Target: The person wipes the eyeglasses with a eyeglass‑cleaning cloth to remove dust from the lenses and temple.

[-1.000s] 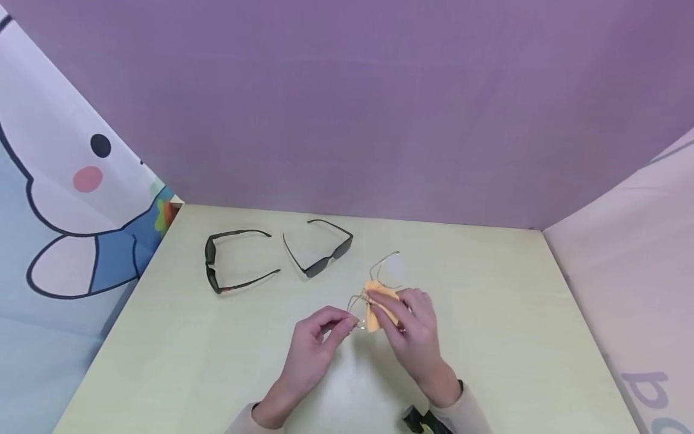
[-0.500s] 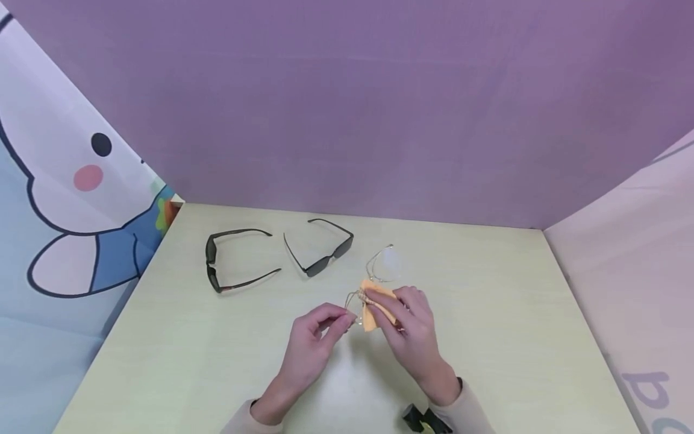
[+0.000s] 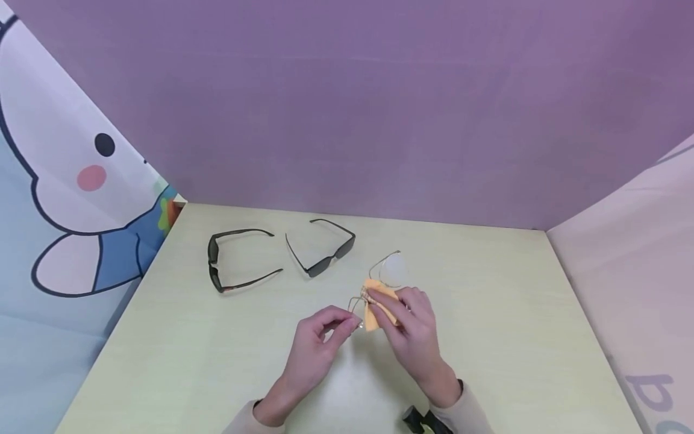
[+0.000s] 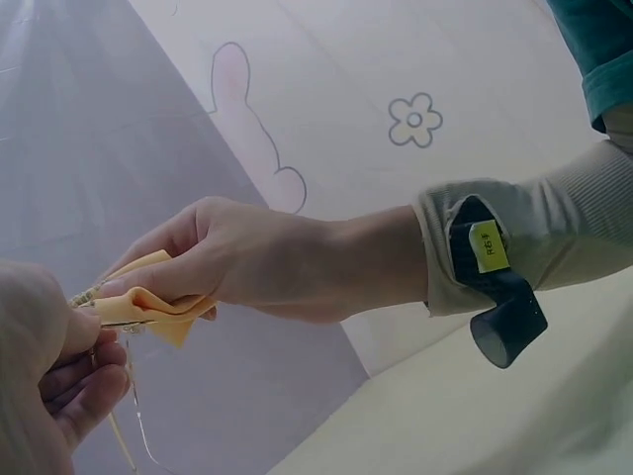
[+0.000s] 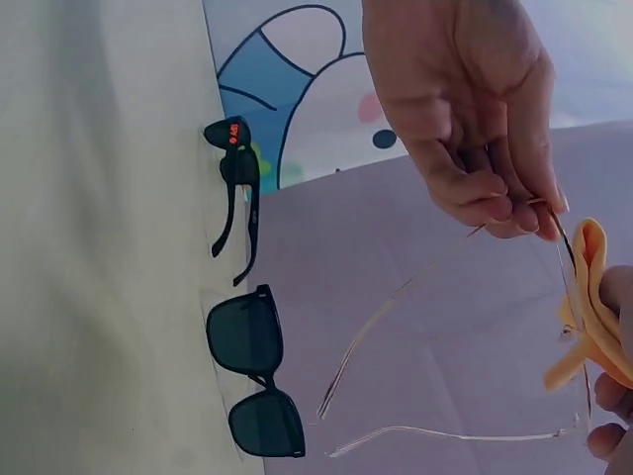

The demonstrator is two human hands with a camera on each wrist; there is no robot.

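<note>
In the head view my left hand [image 3: 320, 340] pinches the near end of a pair of thin gold-rimmed eyeglasses [image 3: 394, 270] between thumb and fingertips. My right hand [image 3: 416, 328] grips a folded orange cloth [image 3: 372, 318] wrapped over the middle part of the glasses. One clear lens shows beyond the cloth; much of the other is hidden. The right wrist view has the cloth [image 5: 586, 297] against the frame front, with both thin temples spread open below my left hand [image 5: 475, 109]. In the left wrist view the cloth [image 4: 188, 309] is bunched under the right fingers.
Two pairs of black sunglasses lie unfolded on the pale table [image 3: 488, 337]: one pair [image 3: 214, 253] at the left, another pair [image 3: 321, 265] nearer the middle. A purple wall [image 3: 347, 108] rises behind. A black strap device [image 3: 425, 421] sits at my right cuff.
The eyeglasses and cloth shifted slightly left, then back right, with the far lens tilting a little. Both hands keep their hold, and the sunglasses stay on the table.
</note>
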